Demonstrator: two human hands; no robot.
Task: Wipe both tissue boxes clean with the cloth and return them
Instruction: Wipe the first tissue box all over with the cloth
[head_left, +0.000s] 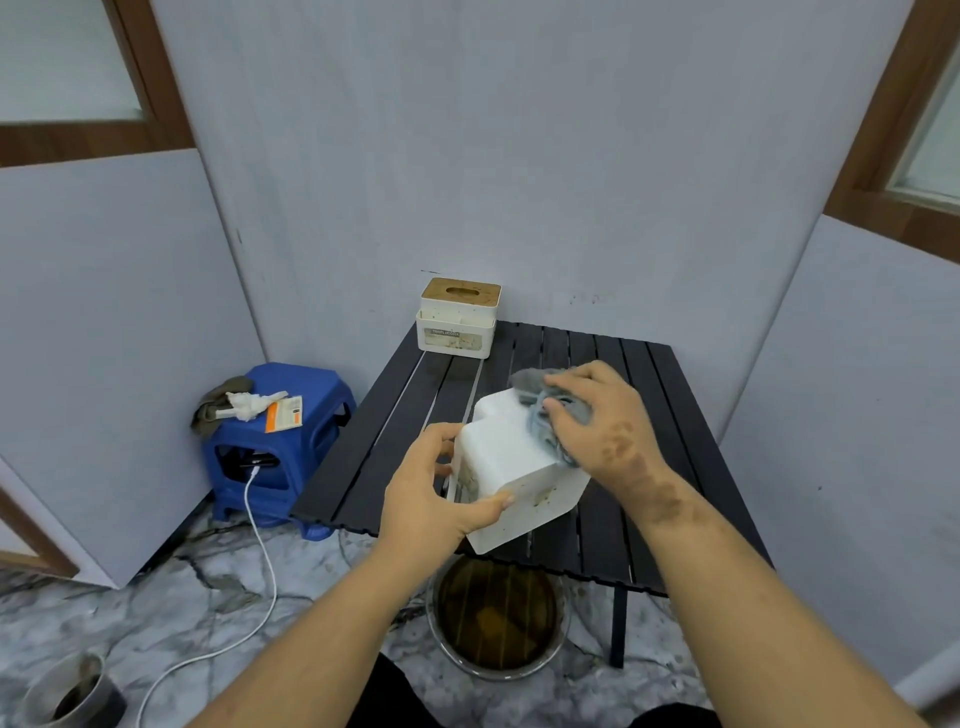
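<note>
Both bare forearms reached forward. The left hand (434, 493) kept a curled grip, thumb stretched rightward, fingers wrapped behind. The right hand (602, 421) pressed palm-down, fingers bunched, wrist stained.

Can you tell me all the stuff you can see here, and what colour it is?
Tissue boxes: 2, white; one held tilted, one with a tan lid at the table's far corner.
Cloth: 1, grey, pressed on the held box.
Table: 1, black, slatted.
Stool: 1, blue, left of the table.
Basin: 1, clear with brown water, on the floor.
Cable: 1, white, on the floor.
Left hand: fingers hold the box.
Right hand: holds the cloth.
</note>
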